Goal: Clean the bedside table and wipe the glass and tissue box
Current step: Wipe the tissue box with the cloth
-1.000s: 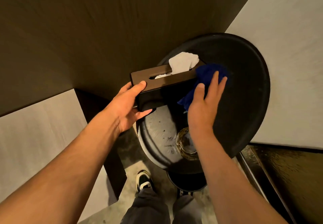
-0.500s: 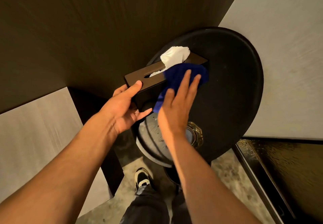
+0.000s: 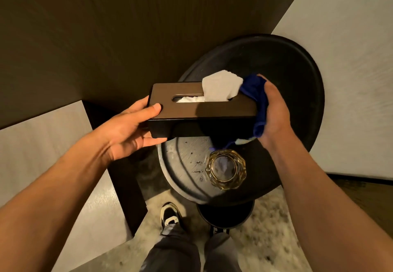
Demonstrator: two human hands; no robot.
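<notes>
No text, label or number can be read anywhere.

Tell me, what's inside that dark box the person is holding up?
The tissue box has a slot on top with one white tissue sticking out and more white paper visible inside it. How full the box is cannot be seen; its walls hide the rest.

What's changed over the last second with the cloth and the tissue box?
The right hand slid the blue cloth off the top and long side of the tissue box to its right end, now wrapping that end. The left hand keeps its grip on the left end, box held above the bedside table. The glass stays on the table.
</notes>
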